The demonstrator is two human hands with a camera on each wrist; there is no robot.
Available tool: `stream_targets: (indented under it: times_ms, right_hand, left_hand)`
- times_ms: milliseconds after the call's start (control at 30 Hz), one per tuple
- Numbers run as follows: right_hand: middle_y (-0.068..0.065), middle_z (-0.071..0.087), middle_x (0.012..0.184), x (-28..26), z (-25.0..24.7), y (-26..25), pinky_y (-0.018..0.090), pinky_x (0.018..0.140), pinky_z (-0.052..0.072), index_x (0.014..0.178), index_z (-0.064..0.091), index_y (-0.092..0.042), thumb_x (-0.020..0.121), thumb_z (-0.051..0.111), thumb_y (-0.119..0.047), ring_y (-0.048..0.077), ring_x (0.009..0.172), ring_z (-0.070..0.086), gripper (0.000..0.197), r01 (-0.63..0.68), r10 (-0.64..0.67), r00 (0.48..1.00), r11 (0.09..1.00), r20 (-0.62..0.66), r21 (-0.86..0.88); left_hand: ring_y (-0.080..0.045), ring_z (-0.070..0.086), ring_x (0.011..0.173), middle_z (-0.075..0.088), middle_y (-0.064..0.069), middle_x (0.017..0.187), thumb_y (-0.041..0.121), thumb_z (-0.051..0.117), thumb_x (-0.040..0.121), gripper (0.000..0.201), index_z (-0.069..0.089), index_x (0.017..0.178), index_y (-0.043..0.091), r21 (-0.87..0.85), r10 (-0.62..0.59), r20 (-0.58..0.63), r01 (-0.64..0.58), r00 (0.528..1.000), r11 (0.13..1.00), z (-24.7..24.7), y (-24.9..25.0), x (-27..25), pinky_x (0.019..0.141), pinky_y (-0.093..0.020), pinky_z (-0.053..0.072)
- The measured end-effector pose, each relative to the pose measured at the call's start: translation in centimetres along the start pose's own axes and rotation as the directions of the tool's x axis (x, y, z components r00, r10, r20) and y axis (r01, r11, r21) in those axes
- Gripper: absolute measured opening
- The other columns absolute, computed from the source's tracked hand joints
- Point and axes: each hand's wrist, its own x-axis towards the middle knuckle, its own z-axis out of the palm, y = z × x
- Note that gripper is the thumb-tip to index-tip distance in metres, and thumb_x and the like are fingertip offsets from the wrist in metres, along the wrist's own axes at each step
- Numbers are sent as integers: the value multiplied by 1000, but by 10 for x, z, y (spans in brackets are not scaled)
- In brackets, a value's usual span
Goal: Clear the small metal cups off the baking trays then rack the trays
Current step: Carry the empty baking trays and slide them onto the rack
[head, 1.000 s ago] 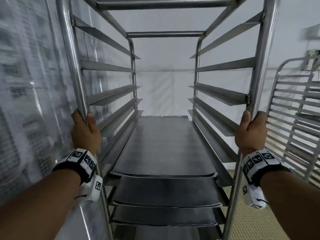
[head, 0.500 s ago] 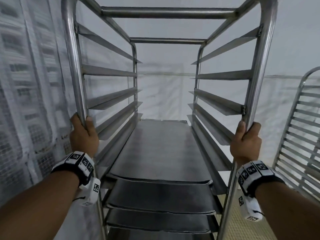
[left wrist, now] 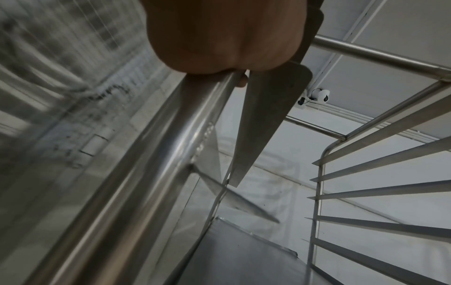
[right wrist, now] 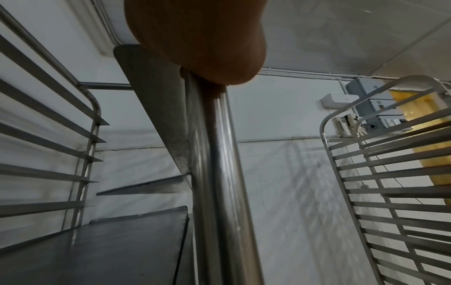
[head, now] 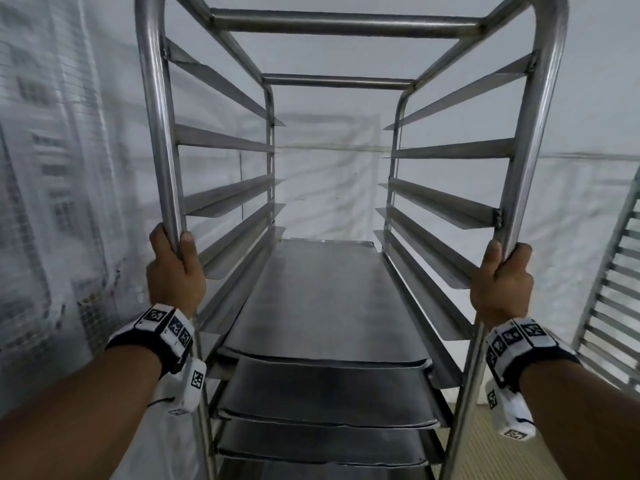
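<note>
Head view: both hands clasp the front uprights of a steel tray rack (head: pixel 346 22).

Left hand (head: pixel 175 271) wraps its fingers and thumb round the left upright (head: pixel 159 133); right hand (head: pixel 502 282) wraps round the right upright (head: pixel 540 133) at about the same height. Between the two grips, slightly below them, lies the top baking tray (head: pixel 318 299) on its side rails, flat and bare of cups; further baking trays (head: pixel 322 393) sit stacked on the rails beneath it, below wrist level. Above the grips the rails (head: pixel 225 143) carry nothing. Left wrist view shows the fist closed round the tube (left wrist: pixel 151 154). To the outside of the right hand stands a second rack (right wrist: pixel 390 183), apart from the gripped one. A white sheeted wall (head: pixel 329 168) lies beyond the far end.
</note>
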Motion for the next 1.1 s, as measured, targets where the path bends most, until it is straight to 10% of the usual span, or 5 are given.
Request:
stream_targets:
  times_ms: [667, 933, 1100]
  right_hand:
    - [19, 50, 74, 58, 137, 36, 43, 60, 39, 109, 37, -7, 105, 34, -47, 43, 68, 52, 41, -31, 31, 999, 1000, -13, -6]
    - [23, 59, 81, 60, 135, 41, 46, 67, 45, 111, 29, -16, 102, 24, -56, 49, 76, 61, 41, -17, 28, 994, 995, 110, -103]
    - [22, 42, 146, 58, 131, 18, 54, 101, 37, 152, 22, -14, 104, 35, -47, 42, 131, 43, 61, -29, 30, 993, 1000, 113, -10]
  left_hand:
    - [-27, 52, 67, 57, -8, 81, 47, 34, 105, 51, 35, 144, 13, 8, -58, 29, 57, 998, 998, 128, -53, 63, 65, -39, 42]
    - [-50, 53, 119, 47, -27, 143, 51, 31, 104, 62, 14, 158, 25, 93, -242, 66, 235, 968, 967, 137, -51, 38, 98, -58, 41]
    - [-43, 25, 144, 16, -23, 162, 64, 39, 97, 90, -2, 160, 15, 141, -335, 60, 325, 940, 935, 151, -18, 54, 110, -65, 27]
